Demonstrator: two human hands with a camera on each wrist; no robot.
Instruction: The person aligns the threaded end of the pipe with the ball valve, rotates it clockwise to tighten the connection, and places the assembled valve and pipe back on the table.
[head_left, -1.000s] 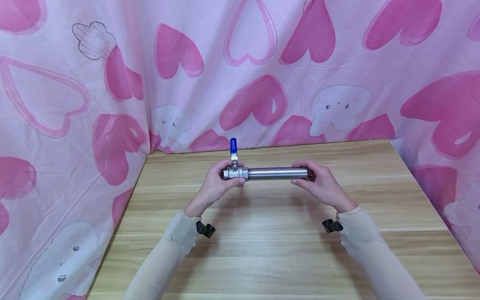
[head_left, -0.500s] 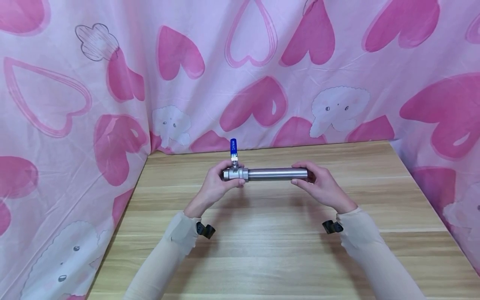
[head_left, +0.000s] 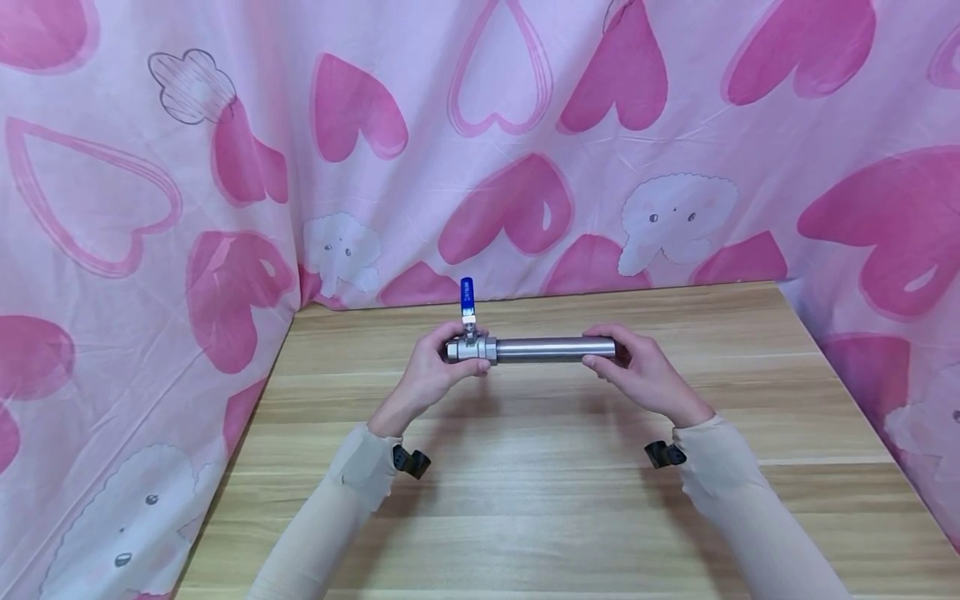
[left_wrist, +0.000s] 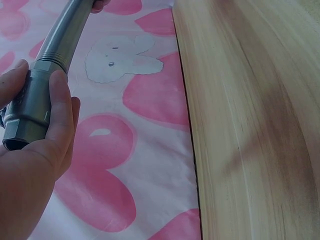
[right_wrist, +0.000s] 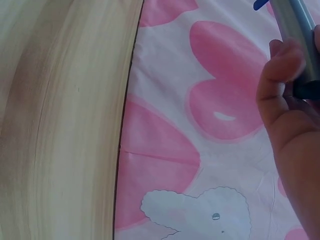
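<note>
Both hands hold a metal ball valve (head_left: 472, 348) joined to a straight steel pipe (head_left: 553, 349), level above the table. The left hand (head_left: 429, 371) grips the valve body, thumb on the near side. A blue lever handle (head_left: 468, 296) points up and away from the valve. At the pipe's free end, the right hand (head_left: 639, 360) pinches it between thumb and fingers. Some thread (left_wrist: 53, 57) shows where the pipe enters the hex end in the left wrist view. In the right wrist view, curled fingers wrap the dark open end of the pipe (right_wrist: 295, 25).
A wood-grain table (head_left: 525, 517) lies under the hands, with their shadows on it. Pink curtains (head_left: 420, 192) with hearts and white cartoon animals hang along its back and sides. Small black cameras (head_left: 411, 460) sit on both sleeved wrists.
</note>
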